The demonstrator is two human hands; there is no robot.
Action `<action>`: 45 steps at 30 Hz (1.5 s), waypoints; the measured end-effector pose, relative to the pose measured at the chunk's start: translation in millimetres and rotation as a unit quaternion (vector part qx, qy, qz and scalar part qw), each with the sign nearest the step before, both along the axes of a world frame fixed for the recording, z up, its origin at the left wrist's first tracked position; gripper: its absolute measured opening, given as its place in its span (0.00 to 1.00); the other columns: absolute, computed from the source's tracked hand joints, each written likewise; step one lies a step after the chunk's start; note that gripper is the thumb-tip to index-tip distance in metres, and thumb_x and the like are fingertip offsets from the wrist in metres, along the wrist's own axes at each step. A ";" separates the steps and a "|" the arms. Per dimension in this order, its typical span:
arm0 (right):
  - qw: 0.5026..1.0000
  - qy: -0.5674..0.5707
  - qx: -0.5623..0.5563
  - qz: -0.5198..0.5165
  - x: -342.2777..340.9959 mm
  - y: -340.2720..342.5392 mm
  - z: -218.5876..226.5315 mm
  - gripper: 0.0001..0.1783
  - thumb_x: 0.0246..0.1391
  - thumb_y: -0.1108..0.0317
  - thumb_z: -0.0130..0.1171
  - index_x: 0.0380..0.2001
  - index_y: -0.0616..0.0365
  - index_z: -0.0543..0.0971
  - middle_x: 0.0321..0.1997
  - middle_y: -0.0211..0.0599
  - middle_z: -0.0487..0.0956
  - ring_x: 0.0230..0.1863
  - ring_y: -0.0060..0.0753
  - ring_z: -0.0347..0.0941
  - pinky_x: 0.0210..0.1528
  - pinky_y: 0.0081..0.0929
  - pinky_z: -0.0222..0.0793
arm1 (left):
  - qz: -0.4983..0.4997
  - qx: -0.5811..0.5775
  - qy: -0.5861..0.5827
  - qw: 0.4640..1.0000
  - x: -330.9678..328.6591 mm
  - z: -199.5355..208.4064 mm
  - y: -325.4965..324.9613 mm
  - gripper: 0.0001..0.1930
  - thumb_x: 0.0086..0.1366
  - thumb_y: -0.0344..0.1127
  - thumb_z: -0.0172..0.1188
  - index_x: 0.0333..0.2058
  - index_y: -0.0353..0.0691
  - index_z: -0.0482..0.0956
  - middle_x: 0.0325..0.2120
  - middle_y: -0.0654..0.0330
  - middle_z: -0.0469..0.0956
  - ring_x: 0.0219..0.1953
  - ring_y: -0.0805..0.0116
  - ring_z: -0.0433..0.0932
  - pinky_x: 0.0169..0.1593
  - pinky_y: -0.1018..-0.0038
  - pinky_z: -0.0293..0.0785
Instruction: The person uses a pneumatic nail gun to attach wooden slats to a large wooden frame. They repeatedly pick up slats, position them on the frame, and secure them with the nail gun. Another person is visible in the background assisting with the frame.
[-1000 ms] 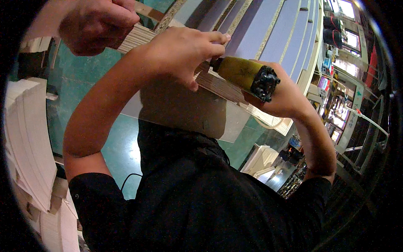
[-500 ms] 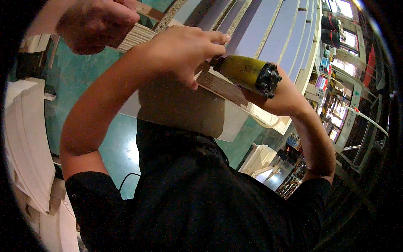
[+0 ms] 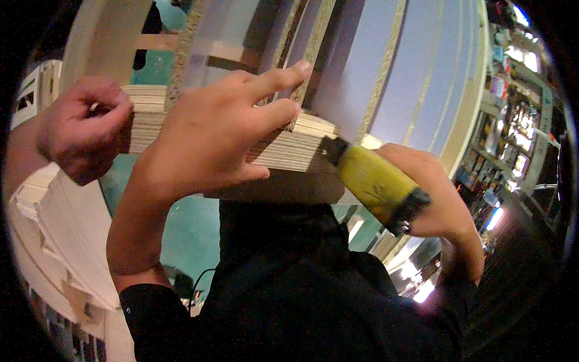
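Observation:
My right hand (image 3: 443,193) is wrapped round a yellow power tool (image 3: 377,184), whose handle is hidden by the tool's own body. The tool has a black nose and a black end cap. Its nose is at the layered wooden edge strip (image 3: 289,151) in front of me; whether the two touch I cannot tell. My left hand (image 3: 214,130) lies over the same strip, left of the tool, with fingers stretched out and apart. Beyond the strip, several upright chipboard panel edges (image 3: 383,72) run away from me, with pale lilac surfaces between them.
At the left, a co-worker's closed hand (image 3: 84,130) is beside the strip's end. Stacked pale wooden parts (image 3: 66,235) stand on the left, near the green floor (image 3: 193,241). Shelves with assorted items (image 3: 512,127) line the right side.
My view has shifted and the strip appears lower in it. The yellow tool has tilted, its cap now pointing down and right. The co-worker's hand appears lower and farther left.

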State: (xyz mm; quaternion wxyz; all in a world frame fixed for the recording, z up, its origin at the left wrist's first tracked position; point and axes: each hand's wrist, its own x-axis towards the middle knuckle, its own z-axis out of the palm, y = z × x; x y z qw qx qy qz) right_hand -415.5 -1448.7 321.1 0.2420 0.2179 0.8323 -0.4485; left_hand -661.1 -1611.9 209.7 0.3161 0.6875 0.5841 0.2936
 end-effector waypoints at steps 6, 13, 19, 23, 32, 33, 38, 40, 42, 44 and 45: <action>0.997 0.062 -0.038 -0.034 1.8 3.4 4.5 0.30 0.37 0.62 0.71 0.47 0.63 0.80 0.41 0.49 0.81 0.42 0.54 0.80 0.46 0.38 0.74 | -0.001 -0.040 0.003 0.999 -10.9 21.1 -6.6 0.39 0.34 0.33 0.83 0.50 0.42 0.78 0.69 0.54 0.68 0.62 0.47 0.75 0.60 0.60 0.76; 0.996 0.048 -0.054 -0.052 -3.8 11.1 9.7 0.19 0.45 0.70 0.69 0.42 0.64 0.78 0.36 0.49 0.79 0.37 0.57 0.76 0.43 0.39 0.73 | -0.030 -0.002 0.006 1.000 -16.4 17.7 -2.8 0.31 0.47 0.41 0.77 0.51 0.42 0.79 0.70 0.52 0.67 0.62 0.45 0.75 0.60 0.58 0.76; 0.996 0.067 -0.044 0.041 1.5 17.4 11.7 0.19 0.45 0.68 0.72 0.40 0.61 0.79 0.38 0.46 0.80 0.38 0.50 0.77 0.43 0.37 0.72 | -0.016 0.010 0.030 0.999 -10.1 17.3 -1.6 0.20 0.58 0.25 0.64 0.51 0.43 0.80 0.69 0.54 0.66 0.65 0.46 0.72 0.62 0.60 0.74; 0.992 0.003 -0.127 0.000 20.0 29.9 6.1 0.30 0.43 0.65 0.78 0.50 0.59 0.78 0.46 0.39 0.83 0.47 0.35 0.79 0.52 0.34 0.74 | 0.005 0.022 0.019 1.000 -14.2 14.5 -0.1 0.16 0.59 0.29 0.67 0.47 0.48 0.84 0.68 0.54 0.68 0.65 0.45 0.72 0.61 0.60 0.75; 0.927 -0.014 -0.165 -0.336 105.5 79.8 -31.0 0.27 0.51 0.65 0.75 0.53 0.61 0.79 0.46 0.39 0.86 0.41 0.33 0.83 0.46 0.33 0.80 | 0.005 0.065 0.045 0.997 -10.5 4.6 -4.4 0.18 0.60 0.28 0.65 0.50 0.50 0.84 0.67 0.52 0.68 0.61 0.46 0.75 0.60 0.59 0.76; 0.944 -0.021 -0.065 -0.323 104.5 77.2 -29.1 0.26 0.53 0.63 0.74 0.53 0.61 0.79 0.45 0.39 0.86 0.42 0.33 0.83 0.46 0.33 0.79 | 0.013 0.067 0.048 0.996 -9.9 4.0 -6.0 0.17 0.60 0.29 0.65 0.49 0.49 0.83 0.65 0.53 0.69 0.60 0.47 0.75 0.59 0.59 0.76; 0.930 0.042 0.242 -0.273 100.9 43.4 -48.7 0.26 0.57 0.55 0.72 0.52 0.61 0.80 0.45 0.42 0.86 0.47 0.38 0.82 0.51 0.36 0.76 | 0.008 0.134 0.027 0.991 -13.2 -6.3 -4.3 0.13 0.60 0.33 0.65 0.45 0.44 0.81 0.52 0.54 0.74 0.53 0.52 0.77 0.52 0.61 0.76; 0.923 0.076 0.231 -0.299 106.3 36.8 -67.3 0.26 0.58 0.54 0.71 0.52 0.61 0.79 0.47 0.45 0.85 0.49 0.40 0.82 0.52 0.36 0.75 | -0.073 0.013 -0.142 0.987 -15.5 19.3 -9.6 0.11 0.61 0.35 0.64 0.42 0.43 0.81 0.47 0.54 0.76 0.49 0.55 0.78 0.50 0.61 0.76; 0.917 0.089 0.227 -0.317 102.2 27.2 -64.0 0.24 0.60 0.56 0.70 0.52 0.61 0.78 0.48 0.46 0.84 0.49 0.42 0.81 0.52 0.37 0.75 | -0.178 0.038 0.036 0.983 -3.1 73.3 -3.9 0.08 0.65 0.36 0.60 0.41 0.43 0.80 0.41 0.58 0.78 0.46 0.60 0.80 0.49 0.63 0.76; 0.914 0.103 0.247 -0.306 105.0 23.3 -63.4 0.24 0.61 0.57 0.69 0.53 0.61 0.78 0.49 0.46 0.83 0.49 0.42 0.81 0.53 0.36 0.74 | -0.221 -0.021 0.083 0.972 12.9 92.7 -2.0 0.08 0.69 0.36 0.56 0.42 0.41 0.80 0.38 0.60 0.80 0.44 0.63 0.81 0.49 0.64 0.77; 0.913 0.113 0.270 -0.285 107.1 25.6 -66.1 0.24 0.61 0.58 0.69 0.54 0.61 0.77 0.49 0.46 0.83 0.49 0.40 0.80 0.53 0.34 0.74 | -0.239 -0.002 0.247 0.939 23.7 81.0 -6.6 0.09 0.70 0.36 0.55 0.44 0.40 0.80 0.39 0.60 0.80 0.44 0.63 0.81 0.50 0.65 0.78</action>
